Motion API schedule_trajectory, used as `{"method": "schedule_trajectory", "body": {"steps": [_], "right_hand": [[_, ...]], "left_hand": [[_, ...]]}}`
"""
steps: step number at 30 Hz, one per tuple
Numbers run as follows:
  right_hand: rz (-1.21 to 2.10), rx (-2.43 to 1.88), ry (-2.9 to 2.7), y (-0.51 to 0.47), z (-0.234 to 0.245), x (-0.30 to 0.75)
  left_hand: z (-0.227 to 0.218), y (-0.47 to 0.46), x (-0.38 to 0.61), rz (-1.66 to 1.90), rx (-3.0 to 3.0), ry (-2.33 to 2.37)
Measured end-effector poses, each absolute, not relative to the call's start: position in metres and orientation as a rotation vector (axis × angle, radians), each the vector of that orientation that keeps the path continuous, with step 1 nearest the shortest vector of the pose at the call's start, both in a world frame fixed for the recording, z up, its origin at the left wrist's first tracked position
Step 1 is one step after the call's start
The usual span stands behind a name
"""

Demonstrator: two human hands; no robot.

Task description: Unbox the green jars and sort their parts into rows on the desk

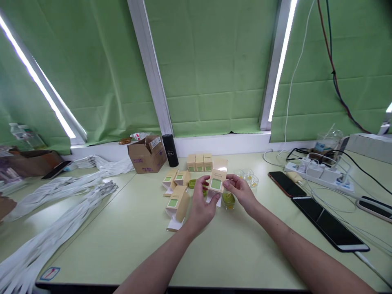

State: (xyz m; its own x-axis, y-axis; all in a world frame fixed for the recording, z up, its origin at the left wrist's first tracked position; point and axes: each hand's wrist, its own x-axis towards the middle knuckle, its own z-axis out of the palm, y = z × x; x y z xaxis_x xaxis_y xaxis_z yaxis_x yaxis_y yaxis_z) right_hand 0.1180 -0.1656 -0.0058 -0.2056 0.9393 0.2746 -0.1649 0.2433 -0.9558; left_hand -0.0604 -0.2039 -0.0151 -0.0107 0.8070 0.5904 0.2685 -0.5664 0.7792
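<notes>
Between my two hands is a small tan cardboard box (218,176) with a green window, its lower flap hanging open. My left hand (204,204) grips its left side, and my right hand (241,192) holds its right edge with closed fingers. Just below my right hand stands a small glass jar (228,201) with green-yellow contents. Left of my left hand, a larger-looking open tan box (178,204) lies with its white flap out. Two more open boxes (183,178) sit behind it. Green jars (192,183) show partly behind my left hand.
Three upright tan boxes (199,162) stand at the back, near a black cylinder (170,150) and a brown carton (147,155). Clear cups (248,178) sit right of centre. Phones (329,222), a power strip (320,175) and cables fill the right; white straps (70,220) lie left.
</notes>
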Motion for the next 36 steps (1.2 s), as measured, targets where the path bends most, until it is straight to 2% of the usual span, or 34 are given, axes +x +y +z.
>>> {"method": "schedule_trajectory", "body": {"steps": [8, 16, 28, 36], "right_hand": [[1.231, -0.795, -1.326, -0.163, -0.004, 0.116], [1.288, -0.783, -1.356, -0.168, -0.002, 0.113], [1.178, -0.836, -1.455, -0.168, 0.001, 0.115], [1.312, -0.693, -1.415, -0.177, 0.006, 0.117]], "left_hand": [[-0.014, -0.204, -0.060, 1.682, 1.942, 0.994], [-0.022, -0.199, -0.060, 1.678, 1.810, 1.066], [-0.023, -0.198, -0.053, 1.641, 1.640, 0.947], [-0.017, -0.202, -0.055, 1.627, 1.552, 0.806]]}}
